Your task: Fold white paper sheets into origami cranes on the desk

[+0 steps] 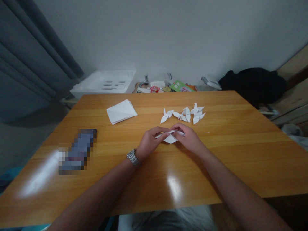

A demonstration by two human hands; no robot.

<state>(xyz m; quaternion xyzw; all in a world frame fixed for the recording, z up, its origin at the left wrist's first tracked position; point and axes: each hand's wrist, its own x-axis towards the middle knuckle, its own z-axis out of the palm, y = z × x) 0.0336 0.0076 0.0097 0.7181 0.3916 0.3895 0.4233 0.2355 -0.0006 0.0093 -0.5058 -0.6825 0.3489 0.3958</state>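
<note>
Between my two hands is a piece of folded white paper [171, 139], held just over the wooden table. My left hand [151, 141], with a metal watch [133, 157] on its wrist, pinches the paper's left side between thumb and fingers. On the right side, my right hand [189, 138] grips it too, its fingertips curled over the far edge. Beyond my hands lies a row of folded white paper cranes [185, 114]. A stack of white paper sheets [122, 111] rests farther back on the left.
A blurred-out phone-like object [80, 149] lies on the left of the wooden table [96, 195]. Behind the table's far edge stand a white plastic tray [108, 81] and a green booklet [181, 86] among clutter. Dark cloth [252, 85] is piled at the back right.
</note>
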